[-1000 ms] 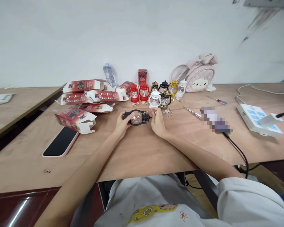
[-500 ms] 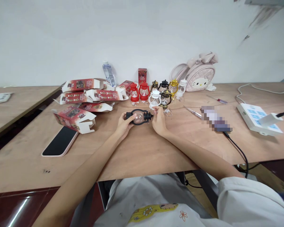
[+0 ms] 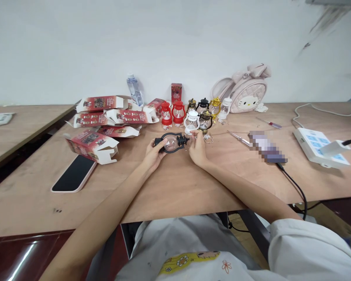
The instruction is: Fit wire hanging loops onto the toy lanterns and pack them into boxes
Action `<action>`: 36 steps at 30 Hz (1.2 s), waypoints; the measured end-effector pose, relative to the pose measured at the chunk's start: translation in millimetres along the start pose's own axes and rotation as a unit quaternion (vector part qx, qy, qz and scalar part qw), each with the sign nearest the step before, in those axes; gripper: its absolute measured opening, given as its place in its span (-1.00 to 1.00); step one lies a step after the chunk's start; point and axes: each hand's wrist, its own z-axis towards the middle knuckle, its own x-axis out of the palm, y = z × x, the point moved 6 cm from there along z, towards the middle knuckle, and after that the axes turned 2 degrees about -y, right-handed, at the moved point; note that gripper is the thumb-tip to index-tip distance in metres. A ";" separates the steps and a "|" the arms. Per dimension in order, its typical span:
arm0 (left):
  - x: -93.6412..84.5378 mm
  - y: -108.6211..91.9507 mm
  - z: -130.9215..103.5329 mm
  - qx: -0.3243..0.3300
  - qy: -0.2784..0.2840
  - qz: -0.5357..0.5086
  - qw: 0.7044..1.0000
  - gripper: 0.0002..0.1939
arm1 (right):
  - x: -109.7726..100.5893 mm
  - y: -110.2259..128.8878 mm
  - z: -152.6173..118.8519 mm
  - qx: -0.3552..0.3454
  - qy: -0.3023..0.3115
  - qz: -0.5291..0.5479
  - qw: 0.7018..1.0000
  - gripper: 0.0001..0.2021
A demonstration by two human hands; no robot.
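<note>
My left hand (image 3: 155, 155) is closed round the base of a small black lantern (image 3: 172, 143). The lantern lies sideways over the table, its clear globe in the middle and its pointed cap toward the right. At the cap's tip, my right hand (image 3: 197, 148) is pinched, and whatever is between its fingertips is too small to make out. Just beyond stand more small lanterns: two red ones (image 3: 178, 112), a white one (image 3: 191, 122), a bronze one (image 3: 205, 122) and, behind, a gold one (image 3: 215, 107) among others. Small metal rings (image 3: 208, 138) lie by them.
Opened red cartons (image 3: 90, 145) are piled at left, beside a phone (image 3: 75, 174). A water bottle (image 3: 134, 90) and pink bag (image 3: 248, 95) stand by the wall. At right are a screwdriver (image 3: 272, 124), tweezers (image 3: 239, 138), a second phone (image 3: 266, 146) and a power strip (image 3: 320, 148).
The lantern has tilted slightly, its cap end rising a little. My right fingertips have shifted slightly to the right, off the cap's tip. My left hand keeps its hold.
</note>
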 end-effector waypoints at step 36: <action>-1.1 -13.2 -3.0 0.033 0.023 0.091 0.995 -0.58 | 8.4 11.9 -0.2 -0.095 0.058 -0.073 0.991 -0.61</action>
